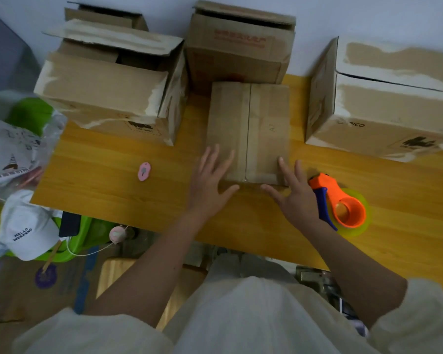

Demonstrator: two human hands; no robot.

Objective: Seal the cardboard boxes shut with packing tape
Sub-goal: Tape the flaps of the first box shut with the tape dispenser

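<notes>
Both hands, left and right, spread flat at small box's near edge, tape dispenser beside

Both my hands flat and spread, mid-frame.

My left hand lies palm down just left of centre, fingers fanned toward the top of the frame, thumb angled right. My right hand mirrors it just right of centre, thumb pointing left. Both bare forearms rise from the lower frame, converging upward out of pale short sleeves.

Small box sits mid-table, tape dispenser right, cutter left.
</notes>
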